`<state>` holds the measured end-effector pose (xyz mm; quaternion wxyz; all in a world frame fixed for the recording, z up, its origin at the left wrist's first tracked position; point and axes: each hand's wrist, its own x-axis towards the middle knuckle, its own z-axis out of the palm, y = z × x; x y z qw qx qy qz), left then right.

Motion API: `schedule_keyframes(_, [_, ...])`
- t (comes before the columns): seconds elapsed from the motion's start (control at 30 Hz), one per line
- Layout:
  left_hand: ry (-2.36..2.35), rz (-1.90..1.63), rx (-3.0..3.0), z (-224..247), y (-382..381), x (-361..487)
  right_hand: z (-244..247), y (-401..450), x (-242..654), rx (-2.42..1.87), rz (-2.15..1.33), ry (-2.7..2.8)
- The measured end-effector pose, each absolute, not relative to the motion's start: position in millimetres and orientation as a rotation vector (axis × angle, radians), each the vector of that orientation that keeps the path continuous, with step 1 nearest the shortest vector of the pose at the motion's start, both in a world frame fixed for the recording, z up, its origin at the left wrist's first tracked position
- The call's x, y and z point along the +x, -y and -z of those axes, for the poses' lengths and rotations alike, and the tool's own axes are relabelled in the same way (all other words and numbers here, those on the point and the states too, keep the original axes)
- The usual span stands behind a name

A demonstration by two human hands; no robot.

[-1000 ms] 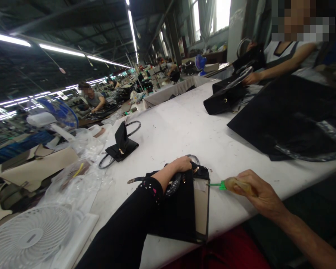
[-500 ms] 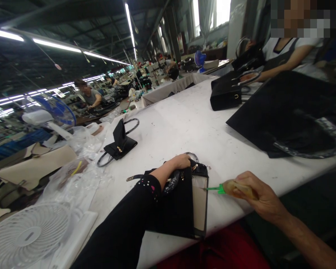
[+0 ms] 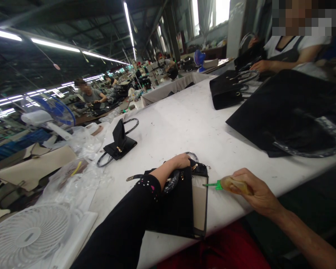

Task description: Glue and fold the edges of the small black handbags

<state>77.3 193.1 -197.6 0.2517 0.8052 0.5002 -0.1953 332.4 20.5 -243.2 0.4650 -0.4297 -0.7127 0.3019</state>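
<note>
A black handbag (image 3: 173,209) lies on the white table in front of me, its beige inner panel (image 3: 199,209) exposed along the right side. My left hand (image 3: 182,161) is closed on the bag's upper part, near the wrapped handle; its fingertips are partly hidden. In my right hand (image 3: 252,186) is a yellowish squeeze bottle (image 3: 235,185) with a green nozzle. The nozzle points left, and its tip is at the upper right edge of the beige panel.
A small black bag (image 3: 120,144) stands at the left on the table (image 3: 168,123). More black bags (image 3: 225,89) lie at the right, near a person in a white top. A white fan (image 3: 30,235) and clear plastic are at the left.
The bottle and my right hand have shifted slightly up and left along the panel's edge. My left hand stays on the bag. The person at the right has moved a hand off the nearby bag's handle.
</note>
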Motion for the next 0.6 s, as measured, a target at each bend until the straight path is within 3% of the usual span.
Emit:
schedule_keyframes(0.13, [-1.363,0.532,2.193,200.0,-194.0,77.2,241.3,-15.1,332.4,-1.041,-0.920,1.803])
schedule_keyframes(0.3, [-1.354,0.540,2.204,200.8,-195.2,77.2,247.4,-21.7,335.8,-1.121,-0.688,1.623])
schedule_keyframes(0.5, [-1.357,0.544,2.221,199.7,-193.3,76.9,248.5,-19.6,337.3,-1.075,-0.901,1.794])
schedule_keyframes(0.6, [-1.349,0.554,2.235,200.7,-193.5,76.9,250.4,-15.8,336.7,-1.102,-0.786,1.710])
